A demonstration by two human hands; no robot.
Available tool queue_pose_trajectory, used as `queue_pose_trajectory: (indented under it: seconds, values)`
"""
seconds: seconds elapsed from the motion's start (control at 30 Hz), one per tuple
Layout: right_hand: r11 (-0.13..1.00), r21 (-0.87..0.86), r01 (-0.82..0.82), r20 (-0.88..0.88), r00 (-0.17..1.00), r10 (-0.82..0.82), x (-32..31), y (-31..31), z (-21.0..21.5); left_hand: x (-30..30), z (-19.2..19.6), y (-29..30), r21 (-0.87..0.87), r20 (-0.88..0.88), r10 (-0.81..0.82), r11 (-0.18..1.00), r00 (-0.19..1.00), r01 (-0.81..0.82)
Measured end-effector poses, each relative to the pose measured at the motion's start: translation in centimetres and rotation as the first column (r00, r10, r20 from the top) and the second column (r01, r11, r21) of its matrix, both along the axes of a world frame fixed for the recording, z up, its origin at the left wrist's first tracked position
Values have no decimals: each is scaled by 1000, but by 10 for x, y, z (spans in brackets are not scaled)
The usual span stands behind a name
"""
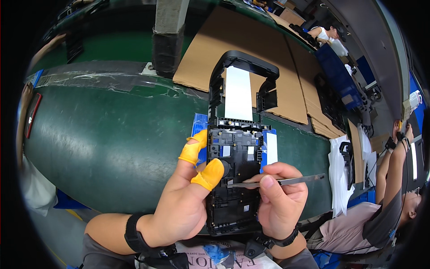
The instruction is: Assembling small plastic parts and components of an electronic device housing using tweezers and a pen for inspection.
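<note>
A black plastic housing (235, 210) with a looped upper frame stands tilted up in front of me. My left hand (179, 208) grips its left edge, with yellow finger cots (209, 174) on the thumb and a finger; the thumb presses on the housing's face. In my right hand (284, 201), metal tweezers (301, 180) are pinched between thumb and fingers. Their tips point left and lie at the middle of the housing, near my left thumb. Whether they hold a small part is too fine to tell. A white strip (238, 96) shows within the looped frame.
A green worktable (112, 134) spreads beneath, with cardboard sheets (251, 40) along its far side by a grey post (170, 36). White bags (339, 175) and a blue bin (338, 76) are at the right. Other people work at right (358, 219), far right and left.
</note>
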State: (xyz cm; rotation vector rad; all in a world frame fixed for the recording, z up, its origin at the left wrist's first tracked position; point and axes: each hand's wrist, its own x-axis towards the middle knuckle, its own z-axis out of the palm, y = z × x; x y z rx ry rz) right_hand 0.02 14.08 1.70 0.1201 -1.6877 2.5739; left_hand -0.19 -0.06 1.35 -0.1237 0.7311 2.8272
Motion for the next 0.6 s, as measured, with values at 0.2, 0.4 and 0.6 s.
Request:
queue_pose_trajectory:
  seconds: [0.2, 0.4, 0.6]
  values:
    - [982, -48, 183, -19, 983, -184, -4, 15, 1, -7, -6, -6, -86, -40, -131, 988, 991, 127]
    - [886, 9, 463, -96, 883, -460, 16, 98, -6, 24, -5, -47, -530, -71, 151, 831, 986, -165]
    - [814, 99, 572, -48, 820, -570, 48, 143, -16, -80, 0, -182, -533, -83, 120, 833, 989, -146]
